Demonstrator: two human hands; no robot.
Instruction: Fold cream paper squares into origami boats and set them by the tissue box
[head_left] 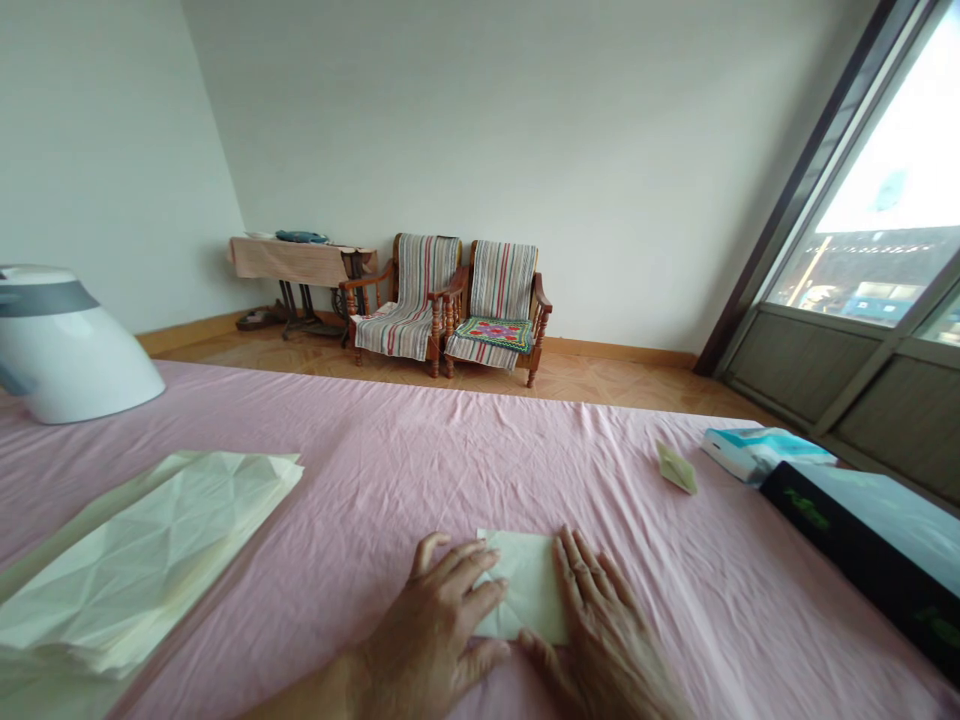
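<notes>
A small folded square of pale yellow-green paper [527,585] lies flat on the pink cloth in front of me. My left hand [450,610] rests on its left side, fingers spread over the edge. Along the right edge of the paper lies my right hand [592,620], its fingers stretched out flat and its thumb at the near edge. Neither hand grips the paper. To the left is a stack of creased sheets [157,540] of similar paper. A small folded paper piece [677,468] sits apart on the right.
The pink cloth [420,440] covers the table. A white and grey jug [82,350] stands at the far left. On the right are a blue and white packet [765,450] and a black-sided box [862,550]. Beyond the table stand two wooden chairs [412,290].
</notes>
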